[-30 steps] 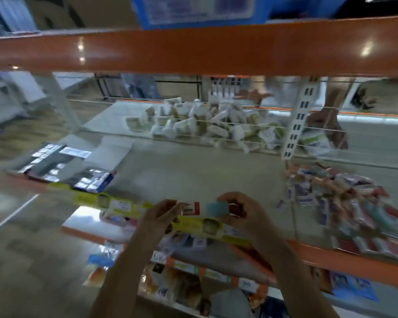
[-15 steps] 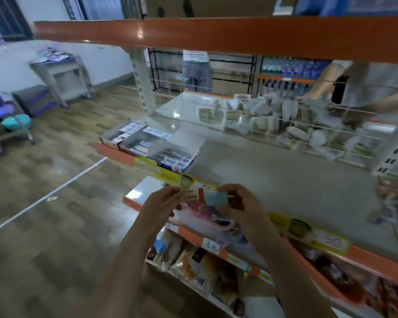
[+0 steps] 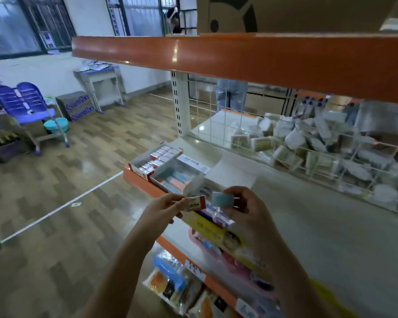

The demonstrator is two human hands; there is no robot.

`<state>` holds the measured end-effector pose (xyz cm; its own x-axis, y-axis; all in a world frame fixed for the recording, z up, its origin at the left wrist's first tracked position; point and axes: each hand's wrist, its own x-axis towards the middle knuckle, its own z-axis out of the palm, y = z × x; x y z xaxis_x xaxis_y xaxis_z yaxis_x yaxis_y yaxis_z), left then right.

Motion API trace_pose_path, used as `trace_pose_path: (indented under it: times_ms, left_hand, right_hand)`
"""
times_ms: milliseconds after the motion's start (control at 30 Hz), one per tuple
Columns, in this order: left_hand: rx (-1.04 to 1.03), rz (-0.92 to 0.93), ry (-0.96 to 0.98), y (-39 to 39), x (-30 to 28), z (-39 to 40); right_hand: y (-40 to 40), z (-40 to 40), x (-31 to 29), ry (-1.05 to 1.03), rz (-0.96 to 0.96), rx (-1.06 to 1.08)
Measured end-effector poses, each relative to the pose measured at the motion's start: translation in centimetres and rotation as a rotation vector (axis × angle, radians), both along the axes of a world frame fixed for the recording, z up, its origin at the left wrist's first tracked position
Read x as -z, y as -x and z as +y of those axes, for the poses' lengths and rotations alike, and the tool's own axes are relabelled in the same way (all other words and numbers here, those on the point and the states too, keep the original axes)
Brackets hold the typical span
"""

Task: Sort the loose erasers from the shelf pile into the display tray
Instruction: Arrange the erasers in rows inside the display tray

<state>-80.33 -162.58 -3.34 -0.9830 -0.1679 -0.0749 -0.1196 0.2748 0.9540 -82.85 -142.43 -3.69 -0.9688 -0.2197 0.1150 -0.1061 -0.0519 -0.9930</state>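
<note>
Red-and-white eraser (image 3: pixel 196 203) pinched in left hand (image 3: pixel 162 211), pale blue eraser (image 3: pixel 222 199) gripped in right hand (image 3: pixel 246 208), display tray (image 3: pixel 147 174) beyond

Both hands raised close together, left (image 3: pixel 162 211) and right (image 3: pixel 244 206) each pinching with curled fingers.

A folding purple plastic chair (image 3: pixel 24 104) stood on the wood-pattern floor (image 3: pixel 55 191) beside a teal round basin (image 3: pixel 56 126). White packets (image 3: pixel 308 138) lay heaped behind a white wire grid (image 3: pixel 218 104) under an orange shelf beam (image 3: pixel 239 60).

Glossy orange metal shelf edge (image 3: pixel 239 58), matt grey shelf board (image 3: pixel 319 226), wood-patterned floor (image 3: pixel 55 203)
</note>
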Motion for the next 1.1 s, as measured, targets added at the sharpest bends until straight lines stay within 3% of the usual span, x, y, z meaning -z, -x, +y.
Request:
trace_pose_path:
  times_ms: [233,467,733,1100]
  left_hand:
    - [-0.036,0.047,-0.081,5.5,-0.2,-4.2]
    - [0.057,0.093,-0.075,13.1,-0.1,-9.6]
    - [0.349,0.066,0.001,22.1,0.6,-14.9]
    - [0.636,0.049,0.056,26.5,2.6,-16.8]
  right_hand:
    - [5.9,-2.6,-0.4,-0.150,0.047,0.029]
    - [11.2,-7.1,-1.1,-0.396,0.131,0.156]
    - [15.7,-13.8,-1.4,-0.889,0.154,0.217]
    - [16.1,-18.2,0.8,-1.213,0.043,0.305]
